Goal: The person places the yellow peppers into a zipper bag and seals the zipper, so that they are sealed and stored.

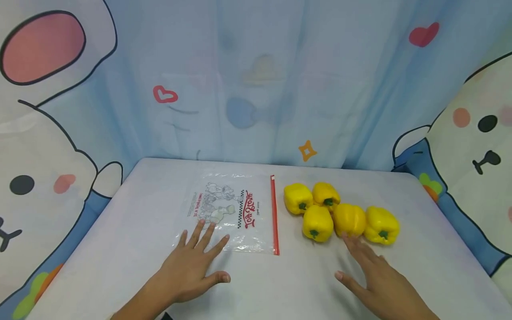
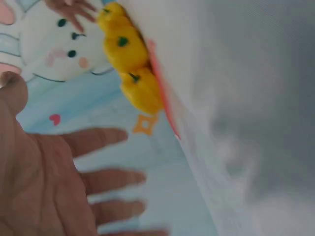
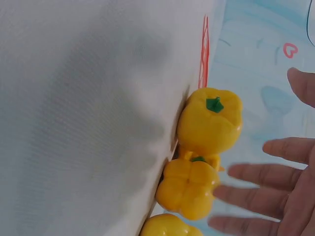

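Observation:
A clear zip bag [image 1: 228,213] with a red slider edge and printed drawings lies flat on the white table. Right of it sit several yellow bell peppers [image 1: 318,223] in a close group, also visible in the left wrist view [image 2: 127,49] and the right wrist view [image 3: 210,120]. My left hand [image 1: 192,271], fingers spread, is over the bag's near edge; in its wrist view the palm [image 2: 44,182] holds nothing. My right hand [image 1: 380,280] has its fingers extended just in front of the peppers, holding nothing; whether a fingertip touches one I cannot tell.
The white table [image 1: 280,289] reaches back to a light blue curtain [image 1: 256,89] printed with cartoon animals, hearts and stars. The curtain also hangs along the left and right sides of the table.

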Available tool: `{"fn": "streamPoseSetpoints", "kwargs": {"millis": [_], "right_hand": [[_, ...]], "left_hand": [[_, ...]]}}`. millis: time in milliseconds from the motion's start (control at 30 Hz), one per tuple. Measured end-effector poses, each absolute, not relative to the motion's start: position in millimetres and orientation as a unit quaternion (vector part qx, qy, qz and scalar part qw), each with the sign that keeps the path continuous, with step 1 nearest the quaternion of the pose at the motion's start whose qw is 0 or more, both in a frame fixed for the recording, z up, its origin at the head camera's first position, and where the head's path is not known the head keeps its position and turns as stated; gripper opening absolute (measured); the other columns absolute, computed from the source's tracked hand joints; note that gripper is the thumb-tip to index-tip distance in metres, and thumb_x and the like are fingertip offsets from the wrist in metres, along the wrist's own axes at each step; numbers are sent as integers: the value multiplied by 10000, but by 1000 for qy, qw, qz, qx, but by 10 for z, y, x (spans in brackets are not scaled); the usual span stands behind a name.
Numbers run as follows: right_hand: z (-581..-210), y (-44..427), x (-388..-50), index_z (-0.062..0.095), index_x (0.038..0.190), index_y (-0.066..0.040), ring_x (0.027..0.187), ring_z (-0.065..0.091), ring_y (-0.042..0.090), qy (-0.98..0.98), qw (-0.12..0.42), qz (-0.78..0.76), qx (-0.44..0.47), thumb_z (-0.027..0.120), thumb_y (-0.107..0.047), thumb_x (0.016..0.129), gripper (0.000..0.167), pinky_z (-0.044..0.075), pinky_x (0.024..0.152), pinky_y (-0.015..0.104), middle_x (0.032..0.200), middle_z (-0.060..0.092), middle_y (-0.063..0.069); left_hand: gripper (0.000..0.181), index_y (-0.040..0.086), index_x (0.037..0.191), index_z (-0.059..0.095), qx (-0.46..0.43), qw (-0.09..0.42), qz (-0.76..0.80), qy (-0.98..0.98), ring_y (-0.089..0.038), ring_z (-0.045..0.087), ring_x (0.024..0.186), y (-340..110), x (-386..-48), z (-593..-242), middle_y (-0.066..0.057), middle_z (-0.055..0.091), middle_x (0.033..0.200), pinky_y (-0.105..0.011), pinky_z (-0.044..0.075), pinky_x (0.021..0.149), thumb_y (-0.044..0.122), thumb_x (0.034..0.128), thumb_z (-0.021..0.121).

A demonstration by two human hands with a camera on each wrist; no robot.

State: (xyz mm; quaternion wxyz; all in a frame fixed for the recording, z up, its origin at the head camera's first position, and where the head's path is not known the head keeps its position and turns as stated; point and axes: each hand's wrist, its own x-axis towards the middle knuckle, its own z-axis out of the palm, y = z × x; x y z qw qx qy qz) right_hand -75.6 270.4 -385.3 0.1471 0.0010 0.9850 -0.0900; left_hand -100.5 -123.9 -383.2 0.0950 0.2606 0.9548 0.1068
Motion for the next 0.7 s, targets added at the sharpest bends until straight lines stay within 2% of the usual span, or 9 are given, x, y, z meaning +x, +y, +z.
{"fn": "streamPoseSetpoints", "kwargs": {"millis": [100, 167, 267, 367, 467, 600, 700], "right_hand": [[-3814, 2615, -770, 312, 1552, -179, 1117, 630, 409, 979, 172, -112, 14, 558, -732, 822, 948, 487, 895, 616, 1346, 590, 227], [-3795, 2550, -773, 421, 1502, -192, 1018, 686, 302, 976, 169, -134, 10, 606, -676, 831, 847, 519, 871, 573, 1254, 671, 145], [-3784, 2437, -783, 548, 1403, -207, 948, 695, 184, 972, 152, -180, -6, 662, -574, 851, 673, 555, 839, 502, 1197, 706, 20], [-3808, 2340, -836, 605, 1338, -186, 884, 690, 127, 953, 139, -266, -34, 682, -479, 877, 551, 586, 749, 366, 1116, 725, -33], [-3847, 2287, -933, 599, 1331, -98, 817, 698, 186, 889, 183, -416, -63, 662, -403, 917, 518, 580, 608, 331, 1035, 743, 39], [-3939, 2178, -1075, 565, 1341, -40, 805, 697, 264, 788, 250, -561, -54, 659, -351, 931, 523, 566, 530, 353, 1095, 721, 147], [-4038, 2053, -1159, 586, 1312, -60, 788, 686, 229, 769, 250, -586, -36, 693, -334, 908, 500, 558, 523, 320, 1102, 711, 151]], "left_hand": [[643, 280, 1488, 444, 305, 134, 188, 924, -279, 287, 1494, -1143, -1016, -3758, -4, 390, 1567, -551, 337, 1133, 638, 955, 413], [544, 303, 1425, 527, 318, 148, 243, 904, -198, 453, 1401, -1046, -1065, -3718, 84, 522, 1463, -476, 428, 1079, 589, 966, 457], [394, 311, 1302, 636, 308, 142, 321, 885, -121, 614, 1201, -875, -1237, -3713, 155, 651, 1269, -376, 514, 975, 501, 980, 511], [302, 273, 1199, 693, 281, 128, 390, 868, -100, 659, 1050, -679, -1500, -3752, 135, 716, 1106, -320, 536, 866, 421, 1000, 521], [272, 225, 1158, 700, 265, 113, 427, 857, -94, 657, 992, -456, -1796, -3836, 95, 731, 1033, -301, 525, 842, 371, 1006, 528], [282, 168, 1216, 669, 238, 107, 436, 861, -160, 637, 1039, -214, -2146, -3993, 13, 699, 1157, -339, 525, 879, 304, 1002, 545], [336, 163, 1305, 617, 208, 119, 437, 867, -227, 630, 1106, -97, -2336, -4121, -48, 642, 1282, -389, 539, 872, 270, 992, 555]]}}
